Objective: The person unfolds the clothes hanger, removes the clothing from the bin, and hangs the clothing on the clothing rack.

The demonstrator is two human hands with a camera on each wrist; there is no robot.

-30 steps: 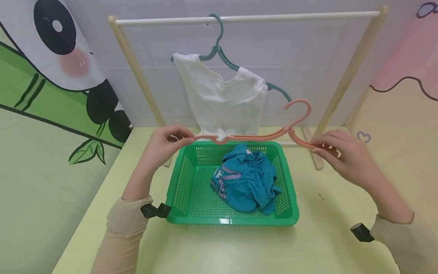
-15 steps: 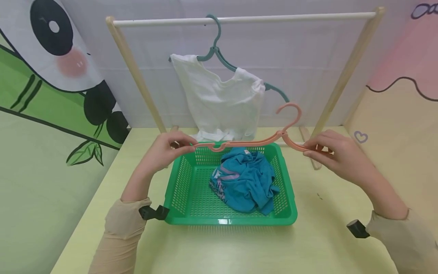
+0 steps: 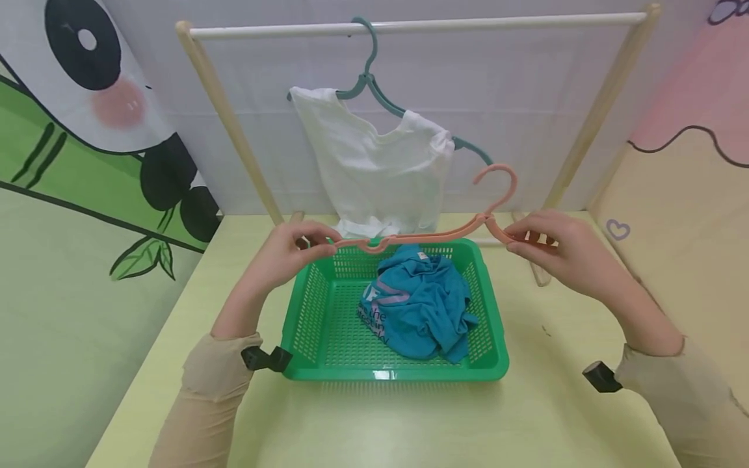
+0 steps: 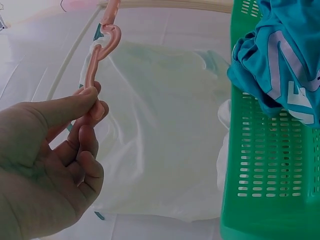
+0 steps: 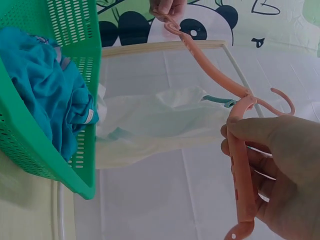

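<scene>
A pink plastic clothes hanger [image 3: 433,238] is held up over the back rim of the green basket [image 3: 328,375], its hook at the upper right. My left hand [image 3: 289,255] pinches its left end between thumb and fingers. My right hand [image 3: 576,253] grips the short arm right of the hook; in the right wrist view the curved end of that arm [image 5: 242,190] sticks out below the fingers. A crumpled blue T-shirt [image 3: 430,312] with lettering lies in the right part of the basket. Nothing hangs on the pink hanger.
Behind the hands stands a wooden rack with a white bar [image 3: 526,21]. From it a teal hanger [image 3: 386,101] hangs tilted, carrying a white sleeveless top [image 3: 380,175]. The pale table [image 3: 374,422] extends around the basket, with painted cloth walls at both sides.
My right hand has moved left, closer to the pink hanger's hook. The hanger dipped slightly, then rose again. My left hand has shifted slightly right; the basket and T-shirt stay put.
</scene>
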